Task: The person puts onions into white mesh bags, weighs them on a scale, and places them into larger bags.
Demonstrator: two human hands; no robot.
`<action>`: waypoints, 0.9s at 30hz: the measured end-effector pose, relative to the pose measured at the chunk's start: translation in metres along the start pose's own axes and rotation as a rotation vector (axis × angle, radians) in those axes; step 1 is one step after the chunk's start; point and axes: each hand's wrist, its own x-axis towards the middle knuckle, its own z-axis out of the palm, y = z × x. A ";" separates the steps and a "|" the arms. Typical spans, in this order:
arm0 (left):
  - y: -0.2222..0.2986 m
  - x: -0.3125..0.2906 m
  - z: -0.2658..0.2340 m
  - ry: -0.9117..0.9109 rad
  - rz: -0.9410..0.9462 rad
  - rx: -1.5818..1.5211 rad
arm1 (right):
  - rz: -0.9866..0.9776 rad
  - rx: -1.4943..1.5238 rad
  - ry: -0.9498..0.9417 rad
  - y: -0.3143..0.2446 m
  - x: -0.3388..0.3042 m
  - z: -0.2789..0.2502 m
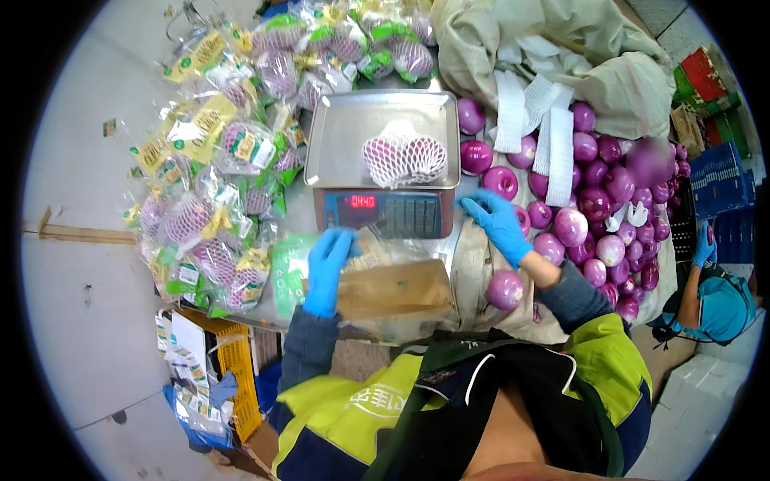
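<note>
My left hand (327, 268), in a blue glove, is closed, fingertips together near the lower left corner of the digital scale (385, 212). Whether it pinches clear film there I cannot make out. Two or so red onions in white foam netting (403, 160) rest on the scale's metal pan (341, 120). To the scale's right, my right hand (499, 224), also gloved in blue, has its fingers apart and appears to hold nothing. Loose peeled red onions (571, 228) lie beside it. Clear film and a brown cardboard piece (397, 289) lie in front of the scale.
Several bagged, netted onions (215, 216) are piled at the left and back. White foam nets (553, 152) and a beige sack (481, 48) lie at the back right. A yellow crate (239, 377) stands lower left. At the far right, a co-worker's gloved hand (705, 245) is visible.
</note>
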 end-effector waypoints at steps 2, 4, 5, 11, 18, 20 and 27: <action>-0.034 -0.039 -0.032 0.009 -0.019 0.114 | -0.585 -0.513 0.141 -0.067 -0.001 0.004; -0.022 -0.080 -0.040 -0.063 0.034 0.575 | -0.780 -0.836 -0.010 -0.113 0.020 0.020; -0.015 -0.098 -0.043 -0.097 0.064 0.804 | -0.864 -0.908 -0.038 -0.119 0.039 0.035; -0.080 -0.130 -0.042 0.057 0.034 1.031 | -0.670 -0.898 -0.325 -0.092 0.178 0.064; -0.100 -0.120 -0.035 0.056 0.341 0.991 | 0.400 0.683 -0.706 -0.098 0.076 0.057; -0.098 -0.104 -0.026 -0.039 0.446 0.955 | 0.223 0.695 -0.789 -0.062 0.039 0.062; -0.127 -0.110 -0.033 -0.171 0.473 1.003 | -0.368 -0.652 -0.723 -0.040 -0.011 0.143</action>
